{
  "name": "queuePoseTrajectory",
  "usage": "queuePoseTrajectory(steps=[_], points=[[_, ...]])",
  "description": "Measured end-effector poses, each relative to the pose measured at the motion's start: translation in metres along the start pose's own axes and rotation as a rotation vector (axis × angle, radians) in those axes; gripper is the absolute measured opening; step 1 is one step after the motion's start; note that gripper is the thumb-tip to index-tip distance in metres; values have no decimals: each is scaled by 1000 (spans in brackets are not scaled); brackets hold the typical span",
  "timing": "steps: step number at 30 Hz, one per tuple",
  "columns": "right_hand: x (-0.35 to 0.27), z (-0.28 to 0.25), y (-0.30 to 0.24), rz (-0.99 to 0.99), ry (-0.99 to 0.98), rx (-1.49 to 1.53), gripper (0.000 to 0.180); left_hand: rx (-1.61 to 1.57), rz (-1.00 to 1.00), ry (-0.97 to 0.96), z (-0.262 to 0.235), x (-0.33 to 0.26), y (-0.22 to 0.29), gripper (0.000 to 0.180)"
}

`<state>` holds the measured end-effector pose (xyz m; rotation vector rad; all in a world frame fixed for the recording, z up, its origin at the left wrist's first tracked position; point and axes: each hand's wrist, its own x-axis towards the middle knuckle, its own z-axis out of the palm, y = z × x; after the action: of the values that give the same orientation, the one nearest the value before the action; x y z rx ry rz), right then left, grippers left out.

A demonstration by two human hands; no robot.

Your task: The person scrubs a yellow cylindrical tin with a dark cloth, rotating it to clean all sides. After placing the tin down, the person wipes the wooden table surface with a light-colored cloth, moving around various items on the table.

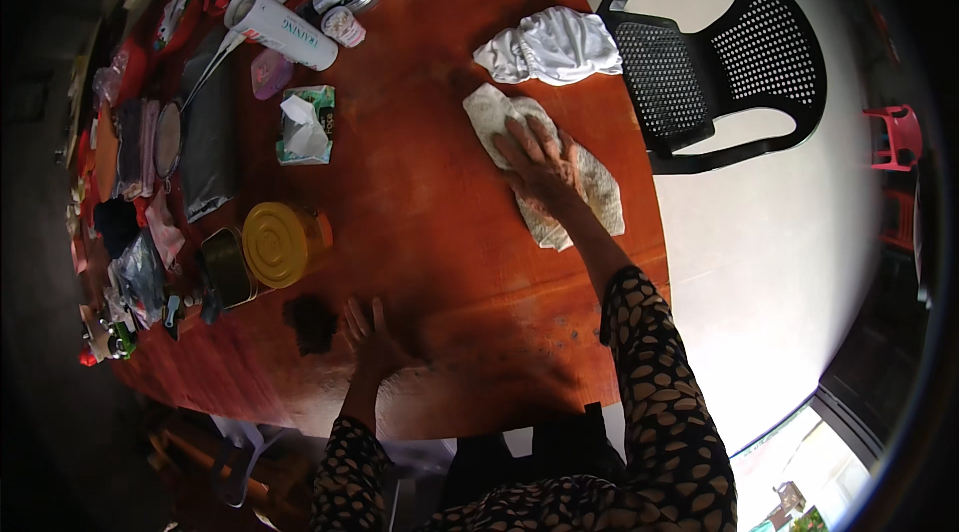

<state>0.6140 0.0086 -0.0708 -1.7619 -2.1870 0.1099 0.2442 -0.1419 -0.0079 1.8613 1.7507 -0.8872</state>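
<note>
Right hand (539,164) flat, fingers spread, pressing a grey rag (547,167) onto the red tabletop (430,182), right of centre; gripping nothing, palm weight pins it. Left hand (372,337) open, flat on the near edge (likely bracing), beside a dark clump (311,321). White cloth (551,44) lies farther off

A worn, mottled cloth (559,167) was pressed flat under the right hand (539,164) at centre right. The table (420,182) was seen as reddish wood, smooth with a dull sheen. A white, soft fabric bundle (549,44) lay crumpled above. The chair (719,62) at upper right was black perforated plastic. A yellow lid (275,244) at centre left looked glossy.
</note>
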Motion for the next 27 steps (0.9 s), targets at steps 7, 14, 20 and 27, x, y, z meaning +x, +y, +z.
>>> queuePoseTrajectory(steps=[7,14,20,27], points=[[-175,-48,-22,-88,-420,132,67,-86,-57,48,12,10,1,146],[-134,-48,45,50,-129,-20,66,-325,30,425,64,26,30,118],[-58,-31,126,350,162,-118,57,-680,54,209,33,34,120,125],[-120,-33,51,630,7,-186,62,-462,106,83,16,17,105,128]])
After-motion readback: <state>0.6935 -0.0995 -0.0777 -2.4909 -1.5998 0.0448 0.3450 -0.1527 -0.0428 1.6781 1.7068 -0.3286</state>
